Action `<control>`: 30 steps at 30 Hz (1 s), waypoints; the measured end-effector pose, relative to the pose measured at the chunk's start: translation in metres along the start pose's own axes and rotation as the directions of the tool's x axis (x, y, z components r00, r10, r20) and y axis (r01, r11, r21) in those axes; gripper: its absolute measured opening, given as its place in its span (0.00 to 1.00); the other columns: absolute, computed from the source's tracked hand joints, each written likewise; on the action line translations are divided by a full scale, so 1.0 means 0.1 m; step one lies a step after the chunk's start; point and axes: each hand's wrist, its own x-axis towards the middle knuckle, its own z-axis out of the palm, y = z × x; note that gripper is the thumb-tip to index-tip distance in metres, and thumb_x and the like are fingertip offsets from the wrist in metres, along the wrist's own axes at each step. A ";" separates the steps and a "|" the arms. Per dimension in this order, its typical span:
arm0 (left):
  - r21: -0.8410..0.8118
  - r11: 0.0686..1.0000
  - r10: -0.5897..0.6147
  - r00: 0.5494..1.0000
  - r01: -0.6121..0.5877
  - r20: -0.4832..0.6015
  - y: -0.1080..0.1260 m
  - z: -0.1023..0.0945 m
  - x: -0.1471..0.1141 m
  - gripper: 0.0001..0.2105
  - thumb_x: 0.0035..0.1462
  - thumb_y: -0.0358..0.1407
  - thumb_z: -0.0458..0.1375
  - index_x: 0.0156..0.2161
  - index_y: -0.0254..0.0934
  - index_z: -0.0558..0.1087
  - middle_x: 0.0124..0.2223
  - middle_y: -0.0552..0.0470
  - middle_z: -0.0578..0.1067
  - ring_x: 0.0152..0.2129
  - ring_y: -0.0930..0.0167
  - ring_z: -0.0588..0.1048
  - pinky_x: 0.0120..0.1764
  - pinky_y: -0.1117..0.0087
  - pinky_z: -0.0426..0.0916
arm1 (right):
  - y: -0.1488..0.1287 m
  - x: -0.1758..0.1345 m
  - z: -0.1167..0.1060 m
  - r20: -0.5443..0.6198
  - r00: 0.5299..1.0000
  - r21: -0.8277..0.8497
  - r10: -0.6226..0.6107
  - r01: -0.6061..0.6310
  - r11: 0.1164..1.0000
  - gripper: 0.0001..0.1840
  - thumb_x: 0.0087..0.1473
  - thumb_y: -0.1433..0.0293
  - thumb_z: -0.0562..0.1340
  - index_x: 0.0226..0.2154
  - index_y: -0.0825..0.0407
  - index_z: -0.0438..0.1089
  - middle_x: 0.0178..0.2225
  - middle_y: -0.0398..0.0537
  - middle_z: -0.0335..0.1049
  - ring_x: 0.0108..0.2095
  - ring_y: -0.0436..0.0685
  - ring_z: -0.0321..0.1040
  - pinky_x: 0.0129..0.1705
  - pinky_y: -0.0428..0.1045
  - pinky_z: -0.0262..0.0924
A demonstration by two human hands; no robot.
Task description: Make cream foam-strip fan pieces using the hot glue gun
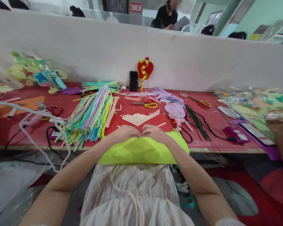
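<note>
My left hand [127, 132] and my right hand [153, 132] meet fingertip to fingertip at the table's front edge. Both are closed in a pinch, and whatever they hold is too small or too hidden to name. Beneath them a lime-green sheet [141, 152] hangs over the edge toward my lap. Just beyond my fingers, short cream pipe-cleaner pieces [137, 119] are laid out in a fan shape on the red tabletop. A few loose cream pieces lie around them.
Left is a big heap of coloured pipe cleaners [89, 113]. Scissors [151, 105] lie behind the cream fan; a pink glue gun [178, 122] and dark cords sit right. A red fan ornament [145, 69] and black phone [133, 81] stand against the white partition [96, 47].
</note>
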 end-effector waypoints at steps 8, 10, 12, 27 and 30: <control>-0.098 0.993 0.080 0.993 -0.072 0.083 -0.09 -0.10 0.06 0.10 0.61 0.37 0.53 0.41 0.43 0.77 0.39 0.55 0.80 0.38 0.72 0.76 0.41 0.76 0.64 | 0.06 0.10 -0.05 0.060 0.998 0.146 0.033 -0.041 0.988 0.11 0.55 0.61 0.62 0.29 0.51 0.75 0.33 0.47 0.71 0.35 0.52 0.70 0.42 0.48 0.64; -0.095 0.993 0.085 0.993 -0.077 0.081 -0.14 -0.08 0.07 0.10 0.61 0.35 0.53 0.41 0.44 0.77 0.39 0.55 0.80 0.38 0.72 0.76 0.41 0.76 0.64 | 0.10 0.13 -0.06 0.044 0.998 0.149 0.051 -0.057 0.987 0.11 0.54 0.61 0.64 0.29 0.51 0.75 0.32 0.46 0.72 0.35 0.52 0.69 0.42 0.48 0.64; -0.095 0.992 0.089 0.994 -0.082 0.071 -0.19 -0.06 0.09 0.11 0.61 0.34 0.53 0.41 0.44 0.78 0.39 0.55 0.80 0.37 0.73 0.76 0.41 0.76 0.64 | 0.15 0.18 -0.08 0.078 0.997 0.144 0.026 -0.037 0.989 0.11 0.54 0.61 0.63 0.28 0.51 0.75 0.32 0.47 0.72 0.35 0.53 0.69 0.43 0.49 0.63; -0.032 0.997 0.067 0.998 -0.068 -0.015 -0.41 0.10 0.11 0.11 0.63 0.37 0.51 0.42 0.41 0.77 0.43 0.52 0.78 0.41 0.71 0.75 0.45 0.72 0.65 | 0.40 0.34 -0.15 0.185 0.981 0.032 0.057 -0.064 0.997 0.08 0.50 0.63 0.66 0.30 0.51 0.76 0.32 0.44 0.74 0.35 0.52 0.69 0.42 0.47 0.62; 0.038 0.999 0.036 0.998 -0.034 -0.049 -0.58 0.12 0.17 0.11 0.62 0.34 0.52 0.40 0.39 0.77 0.42 0.50 0.78 0.42 0.71 0.74 0.47 0.70 0.65 | 0.62 0.32 -0.14 0.075 0.993 -0.023 0.087 -0.085 0.996 0.08 0.53 0.65 0.64 0.34 0.50 0.77 0.35 0.46 0.74 0.37 0.53 0.70 0.44 0.49 0.63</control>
